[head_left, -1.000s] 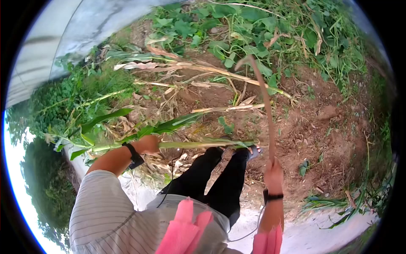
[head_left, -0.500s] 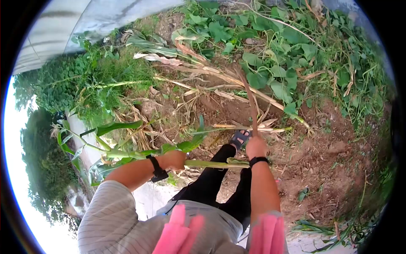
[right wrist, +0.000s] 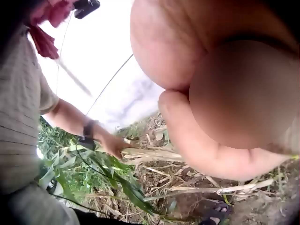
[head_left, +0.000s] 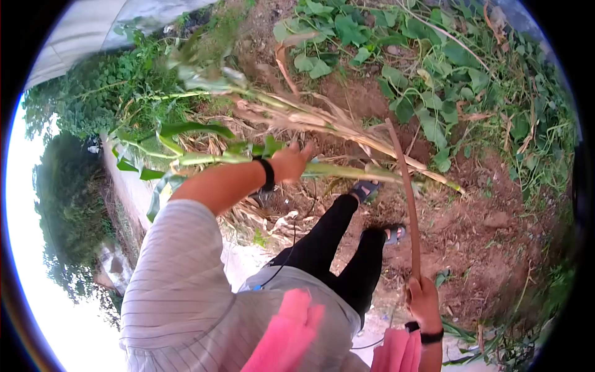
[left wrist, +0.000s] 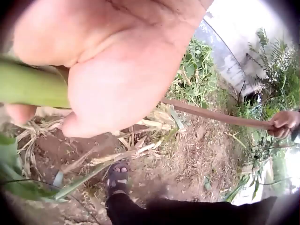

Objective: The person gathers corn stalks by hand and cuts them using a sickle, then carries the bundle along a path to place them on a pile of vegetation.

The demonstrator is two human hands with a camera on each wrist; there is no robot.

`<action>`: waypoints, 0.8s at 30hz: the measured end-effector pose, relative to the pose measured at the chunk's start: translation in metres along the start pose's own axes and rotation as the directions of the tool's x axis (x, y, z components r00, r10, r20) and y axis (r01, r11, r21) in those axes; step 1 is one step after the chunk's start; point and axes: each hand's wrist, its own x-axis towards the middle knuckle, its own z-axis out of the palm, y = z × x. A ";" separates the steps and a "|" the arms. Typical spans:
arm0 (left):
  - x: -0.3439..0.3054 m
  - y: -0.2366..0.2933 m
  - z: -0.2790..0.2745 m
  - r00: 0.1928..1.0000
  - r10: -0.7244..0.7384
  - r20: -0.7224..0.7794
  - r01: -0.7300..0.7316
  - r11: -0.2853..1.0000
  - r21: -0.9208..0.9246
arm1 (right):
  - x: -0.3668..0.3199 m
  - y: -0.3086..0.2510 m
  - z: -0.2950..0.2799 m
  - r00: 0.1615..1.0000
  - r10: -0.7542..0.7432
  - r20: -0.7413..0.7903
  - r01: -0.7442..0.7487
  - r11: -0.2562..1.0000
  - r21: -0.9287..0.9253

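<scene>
My left hand (head_left: 290, 162) is at a green corn stalk (head_left: 353, 172), with some fingers stretched out past it in the head view. The left wrist view shows the stalk (left wrist: 33, 86) close against the palm, partly behind the thumb; leaves spread from its far left part. Low at the right, my right hand (head_left: 425, 304) grips a long brown-handled tool (head_left: 406, 192), its shaft slanting up and forward. The rounded end of the handle (right wrist: 243, 93) fills much of the right wrist view, fingers curled round it. The tool's head cannot be made out now.
A pile of dry corn stalks (head_left: 334, 127) lies just ahead, its leafy end blurred. Leafy vines (head_left: 427, 68) grow beyond it, and brown soil (head_left: 477, 235) spreads to the right. Sandalled feet (head_left: 365, 189) stand on the soil, with a thin cable (head_left: 291, 251) hanging from the clothing.
My left hand has moved forward and right with the green stalk to the dry pile, and its fingers have loosened. My right hand has drawn back low right, away from the stalk's lower end.
</scene>
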 end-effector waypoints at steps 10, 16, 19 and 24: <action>0.071 0.038 0.007 0.988 0.130 0.086 -0.144 0.974 0.174 | -0.143 0.008 -0.007 0.995 0.043 -0.087 -0.052 0.993 -0.106; 0.122 0.061 0.079 0.966 0.211 0.153 -0.220 0.974 0.048 | -0.165 0.006 0.004 0.990 0.002 -0.139 -0.019 0.993 -0.120; 0.117 0.068 0.102 0.946 0.235 0.221 -0.158 0.936 -0.316 | -0.162 0.017 0.009 0.986 0.049 -0.161 -0.063 0.994 -0.084; 0.102 0.100 0.111 0.850 0.379 0.367 -0.244 0.899 -0.363 | -0.123 0.039 0.032 0.961 0.023 -0.277 -0.009 0.999 0.054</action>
